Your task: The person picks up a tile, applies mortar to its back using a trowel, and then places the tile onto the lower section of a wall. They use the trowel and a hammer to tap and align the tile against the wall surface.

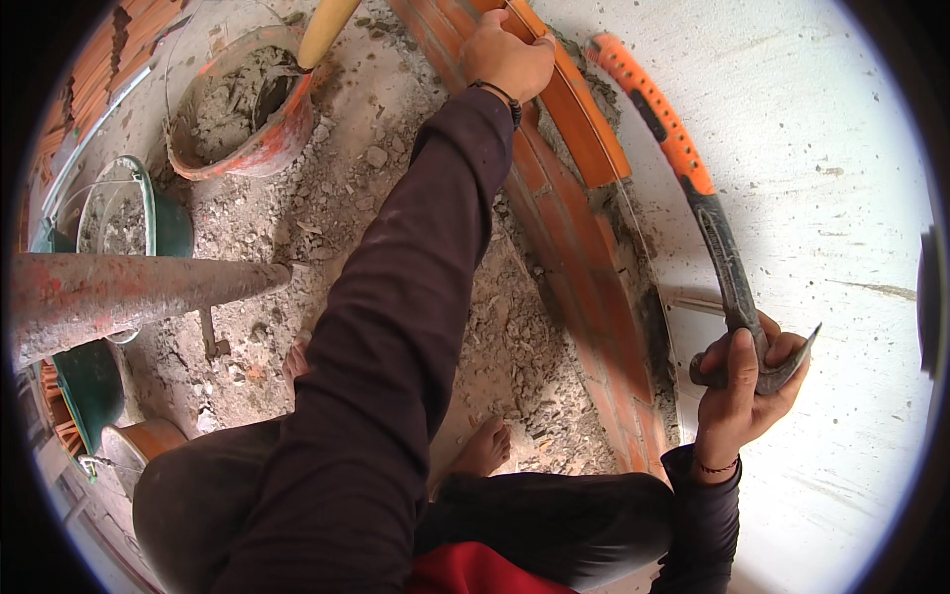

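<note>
My left hand (508, 59) reaches far forward and grips an orange brick (584, 134) on the low brick wall (577, 252). Its fingertips are partly hidden at the brick's far side. On the right, my right hand (747, 391) is closed around the head of a brick hammer (730, 252). The hammer's pointed end sticks out past the fingers. Its black and orange handle points up and away, in front of the white wall. A thin string (643, 233) runs along the brick wall beside the orange brick.
Grey mortar and a wooden-handled tool (327, 32) are in a red-rimmed bucket (267, 158) at the far left. Nearer stands a green bucket (170, 226). A rusty pole (148, 292) juts in from the left. Rubble (515, 366) covers the floor around my bare feet. A white wall (841, 198) borders the right.
</note>
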The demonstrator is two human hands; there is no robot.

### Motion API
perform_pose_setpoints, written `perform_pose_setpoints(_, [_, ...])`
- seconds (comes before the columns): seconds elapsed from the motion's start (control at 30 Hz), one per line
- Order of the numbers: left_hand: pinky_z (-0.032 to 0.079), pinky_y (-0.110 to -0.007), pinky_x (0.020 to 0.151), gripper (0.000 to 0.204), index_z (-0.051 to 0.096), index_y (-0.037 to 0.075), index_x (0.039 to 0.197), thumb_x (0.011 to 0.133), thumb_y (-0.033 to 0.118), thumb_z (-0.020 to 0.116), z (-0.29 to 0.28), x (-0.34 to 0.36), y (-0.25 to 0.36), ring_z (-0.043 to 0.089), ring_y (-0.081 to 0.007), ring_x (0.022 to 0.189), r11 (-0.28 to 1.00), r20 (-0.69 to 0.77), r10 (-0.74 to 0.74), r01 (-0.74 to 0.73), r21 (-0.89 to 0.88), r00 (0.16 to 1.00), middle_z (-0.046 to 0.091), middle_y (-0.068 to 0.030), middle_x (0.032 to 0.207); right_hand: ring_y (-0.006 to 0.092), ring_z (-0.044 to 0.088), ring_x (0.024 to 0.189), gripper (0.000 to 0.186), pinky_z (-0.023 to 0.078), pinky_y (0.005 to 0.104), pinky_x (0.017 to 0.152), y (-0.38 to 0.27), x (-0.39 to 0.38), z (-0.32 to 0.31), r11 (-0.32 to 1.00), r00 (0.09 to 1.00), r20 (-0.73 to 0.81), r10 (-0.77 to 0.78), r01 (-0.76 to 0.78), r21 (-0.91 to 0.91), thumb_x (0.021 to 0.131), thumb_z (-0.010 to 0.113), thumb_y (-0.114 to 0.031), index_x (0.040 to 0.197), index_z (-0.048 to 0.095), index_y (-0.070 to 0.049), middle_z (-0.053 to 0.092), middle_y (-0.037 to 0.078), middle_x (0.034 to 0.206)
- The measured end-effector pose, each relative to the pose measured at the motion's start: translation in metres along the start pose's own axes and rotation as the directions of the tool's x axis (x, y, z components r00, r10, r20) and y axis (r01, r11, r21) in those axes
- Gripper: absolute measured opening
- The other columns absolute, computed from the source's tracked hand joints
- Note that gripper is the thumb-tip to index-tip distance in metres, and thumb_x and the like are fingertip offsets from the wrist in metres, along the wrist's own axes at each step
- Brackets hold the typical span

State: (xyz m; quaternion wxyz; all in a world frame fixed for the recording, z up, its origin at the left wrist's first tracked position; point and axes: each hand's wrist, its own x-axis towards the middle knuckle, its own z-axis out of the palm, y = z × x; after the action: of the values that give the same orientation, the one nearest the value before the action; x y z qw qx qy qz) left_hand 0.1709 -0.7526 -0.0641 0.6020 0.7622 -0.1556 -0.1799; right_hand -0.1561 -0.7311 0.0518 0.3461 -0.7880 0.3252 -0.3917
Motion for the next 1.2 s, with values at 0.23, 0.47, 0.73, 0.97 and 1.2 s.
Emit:
perform_pose_setpoints(0.23, [0.043, -0.047, 0.103, 0.062, 0.037, 0.000, 0.144, 0.095, 0.029, 0.062, 0.002, -0.007, 0.001, 0.049, -0.0382, 0.126, 0.998, -0.013, 0.034, -0.034, -0.044, 0.999, 0.047, -0.0250, 0.139, 0.0132, 0.055, 0.050, 0.027, 0.043, 0.0245, 0.044, -0.004, 0.001, -0.007, 0.999, 0.999, -0.024, -0.033, 0.034, 0.039, 0.091, 0.065, -0.008, 0.103, 0.043, 0.002, 0.063, 0.025, 0.092])
perform_pose_setpoints(0.47, [0.051, -0.040, 0.092, 0.075, 0.041, -0.009, 0.138, 0.083, 0.031, 0.074, 0.040, -0.046, -0.028, 0.058, -0.0338, 0.112, 0.959, -0.232, 0.255, -0.277, -0.067, 0.939, 0.053, -0.0237, 0.127, 0.0141, 0.056, 0.052, 0.028, 0.043, 0.0244, 0.045, -0.010, 0.002, -0.004, 0.995, 0.998, -0.006, -0.067, 0.067, 0.080, 0.090, 0.064, -0.006, 0.102, 0.039, -0.001, 0.062, 0.029, 0.098])
perform_pose_setpoints(0.73, [0.042, -0.043, 0.104, 0.070, 0.039, -0.008, 0.139, 0.086, 0.025, 0.070, 0.045, -0.067, -0.013, 0.048, -0.0383, 0.125, 0.980, -0.167, 0.201, -0.200, 0.026, 0.965, 0.046, -0.0252, 0.133, 0.0113, 0.056, 0.055, 0.028, 0.042, 0.0233, 0.047, -0.016, 0.021, 0.042, 0.985, 0.993, -0.043, -0.107, 0.112, 0.128, 0.091, 0.066, -0.006, 0.108, 0.047, 0.004, 0.061, 0.014, 0.081])
perform_pose_setpoints(0.97, [0.041, -0.043, 0.105, 0.070, 0.035, -0.006, 0.141, 0.087, 0.024, 0.068, 0.038, -0.069, -0.007, 0.047, -0.0387, 0.125, 0.994, -0.104, 0.111, -0.110, 0.019, 0.988, 0.044, -0.0238, 0.135, 0.0069, 0.053, 0.051, 0.021, 0.041, 0.0210, 0.045, -0.009, 0.039, 0.074, 0.996, 0.998, 0.065, 0.009, -0.014, 0.083, 0.089, 0.067, -0.004, 0.102, 0.051, 0.002, 0.058, 0.004, 0.068])
perform_pose_setpoints(1.2, [0.041, -0.043, 0.105, 0.069, 0.035, -0.007, 0.141, 0.089, 0.025, 0.067, 0.042, -0.067, -0.012, 0.046, -0.0389, 0.126, 0.990, -0.130, 0.136, -0.140, -0.027, 0.982, 0.042, -0.0253, 0.138, 0.0084, 0.053, 0.051, 0.022, 0.041, 0.0216, 0.044, -0.008, 0.044, 0.064, 0.997, 0.998, 0.064, -0.017, 0.013, 0.074, 0.089, 0.066, -0.005, 0.103, 0.051, 0.003, 0.059, 0.006, 0.071])
